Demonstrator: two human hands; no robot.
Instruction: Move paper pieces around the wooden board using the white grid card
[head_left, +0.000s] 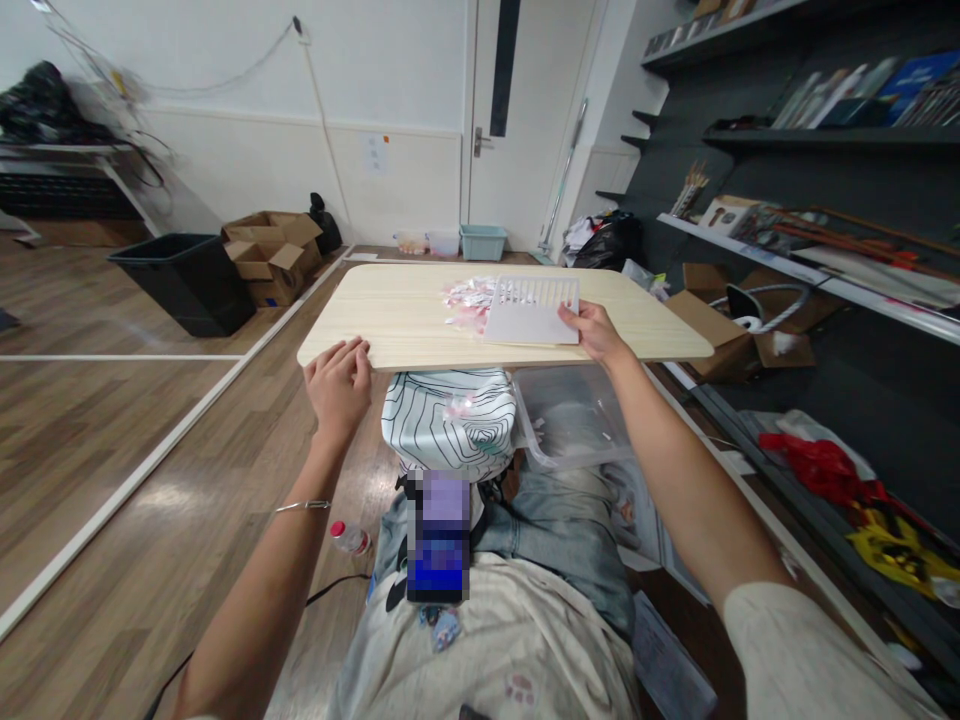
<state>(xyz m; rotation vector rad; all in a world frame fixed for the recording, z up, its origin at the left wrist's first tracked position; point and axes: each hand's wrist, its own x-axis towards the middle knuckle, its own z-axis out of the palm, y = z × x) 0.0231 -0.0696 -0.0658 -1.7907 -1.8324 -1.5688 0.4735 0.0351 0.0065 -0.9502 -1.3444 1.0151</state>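
Black plastic makes the bin [184,285], which stands well beyond the left hand [341,385] and to its left, with the cartons [274,255] just beside it. The left hand itself lies over the near left corner of the bench [397,310], its fingers side by side and slightly bent; nothing shows in its grasp. Below it and a little to its right, the bottle [351,540] with a red cap is on the floor.

To the right of the left hand, below the bench, a few pink scraps [459,407] lie on the lined cloth [442,440]. Up on the bench, between the two hands, is the pile [466,300] of small white and pink pieces, too fine to tell apart. Next comes the white panel [531,325], slotted along its far half, its left side covering part of the pile. The right hand [587,328] clamps the panel at its right side, thumb on top. Whether the panel rests on the bench or is held just above it, I cannot tell. The clear tub [570,425] sits below the right hand, toward the body.

The step in hand, as I judge it, is positioning the panel at the pile. The next move calls for a firm right grip and a level panel, with the left hand free to steady the bench or gather pieces.
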